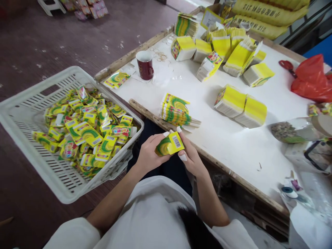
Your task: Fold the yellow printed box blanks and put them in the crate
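Observation:
Between my two hands, over my lap at the table's edge, is a small yellow and green printed box (169,143) with a barcode on the side facing me. My left hand (151,152) wraps round its left side. The fingertips and thumb of my right hand (190,152) grip its right side; white covers show on some of those fingertips. Just beyond my hands, a fanned stack of flat printed cartons (176,110) lies on the white table (223,148). To my left, a white plastic basket (23,133) holds a heap of similar small boxes (88,133).
A dark red mug (144,65) stands near the table's left edge. Bundles of yellow cartons (240,105) sit mid-table, with more toward the back. At right are a red plastic bag (312,79), red-handled scissors (287,65) and a clear container (298,129). A wooden strip edges the table.

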`<state>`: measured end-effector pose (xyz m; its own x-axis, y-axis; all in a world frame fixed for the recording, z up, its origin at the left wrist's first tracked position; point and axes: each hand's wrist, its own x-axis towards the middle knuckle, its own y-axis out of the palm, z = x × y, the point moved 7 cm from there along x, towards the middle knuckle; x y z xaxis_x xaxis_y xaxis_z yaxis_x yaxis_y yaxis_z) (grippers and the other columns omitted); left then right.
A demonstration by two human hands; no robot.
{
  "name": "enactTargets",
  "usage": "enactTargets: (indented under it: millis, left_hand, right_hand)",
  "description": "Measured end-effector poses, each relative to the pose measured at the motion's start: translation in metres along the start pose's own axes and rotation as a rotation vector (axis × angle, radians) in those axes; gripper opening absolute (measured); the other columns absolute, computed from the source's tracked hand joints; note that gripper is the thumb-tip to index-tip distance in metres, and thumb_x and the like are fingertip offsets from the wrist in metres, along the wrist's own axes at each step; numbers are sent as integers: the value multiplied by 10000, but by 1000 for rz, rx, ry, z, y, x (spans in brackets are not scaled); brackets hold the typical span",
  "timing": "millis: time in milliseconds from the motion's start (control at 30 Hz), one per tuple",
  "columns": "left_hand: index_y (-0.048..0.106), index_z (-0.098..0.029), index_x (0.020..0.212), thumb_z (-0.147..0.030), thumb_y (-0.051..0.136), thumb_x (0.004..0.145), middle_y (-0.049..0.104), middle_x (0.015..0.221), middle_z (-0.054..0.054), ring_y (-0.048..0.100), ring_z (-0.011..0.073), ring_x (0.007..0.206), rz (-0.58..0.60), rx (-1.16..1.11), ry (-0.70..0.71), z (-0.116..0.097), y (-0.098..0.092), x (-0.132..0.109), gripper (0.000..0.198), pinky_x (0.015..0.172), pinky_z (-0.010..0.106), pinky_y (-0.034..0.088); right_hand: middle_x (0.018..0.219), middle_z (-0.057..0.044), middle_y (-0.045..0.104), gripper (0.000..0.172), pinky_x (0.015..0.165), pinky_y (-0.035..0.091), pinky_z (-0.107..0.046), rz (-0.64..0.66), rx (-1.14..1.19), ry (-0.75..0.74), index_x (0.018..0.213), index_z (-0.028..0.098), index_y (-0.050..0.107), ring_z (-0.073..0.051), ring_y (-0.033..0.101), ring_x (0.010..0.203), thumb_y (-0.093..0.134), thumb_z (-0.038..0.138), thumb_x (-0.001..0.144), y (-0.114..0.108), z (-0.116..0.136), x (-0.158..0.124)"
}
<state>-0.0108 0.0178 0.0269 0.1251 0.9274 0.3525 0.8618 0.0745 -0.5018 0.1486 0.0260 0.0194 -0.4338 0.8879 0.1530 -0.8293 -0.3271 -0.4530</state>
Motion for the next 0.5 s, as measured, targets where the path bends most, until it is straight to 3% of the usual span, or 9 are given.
enactTargets:
  millis: [100, 200, 300, 367, 500]
  left_hand:
    - [612, -194, 1225, -351, 786, 742, 711, 1195, 130, 679, 270, 1085, 82, -80, -15, 1, 4, 1, 537, 966, 434, 554]
    - [637, -181, 1198, -376, 788, 709, 721, 1138, 132, 682, 287, 1015, 70, -112, -95, 1, 4, -3, 548, 921, 454, 556]
    - [689, -185, 1114, -365, 824, 619, 727, 1036, 129, 668, 304, 925, 81, -145, -204, 9, 4, -7, 543, 865, 461, 549]
    - [707, -205, 1100, -359, 843, 603, 716, 1030, 128, 655, 311, 925, 97, -158, -277, 18, 2, -7, 539, 879, 464, 533]
    - [700, -256, 1137, -423, 927, 544, 663, 1135, 122, 613, 329, 1077, 116, -280, -379, 14, -3, -3, 657, 979, 446, 497]
  right_hand:
    - [1590, -163, 421, 684, 1186, 406, -457, 10, 7, -69, 1597, 212, 265, -276, 455, 1448, 437, 522, 1012, -4, -1, 1]
    - [1571, -145, 457, 669, 1159, 446, -467, 19, -119, -139, 1606, 251, 232, -281, 485, 1427, 494, 392, 1006, 0, 2, -4]
    - [1572, -113, 464, 722, 1092, 525, -419, -52, -253, -153, 1621, 288, 180, -283, 539, 1382, 514, 312, 981, 10, -10, -8]
    - [1567, -97, 474, 719, 1070, 547, -421, -135, -322, -199, 1605, 297, 261, -318, 555, 1361, 547, 307, 945, 20, -23, -6]
    - [1425, -100, 622, 731, 916, 636, -405, -270, -276, -335, 1579, 323, 313, -338, 672, 1208, 573, 343, 897, 25, -40, 2]
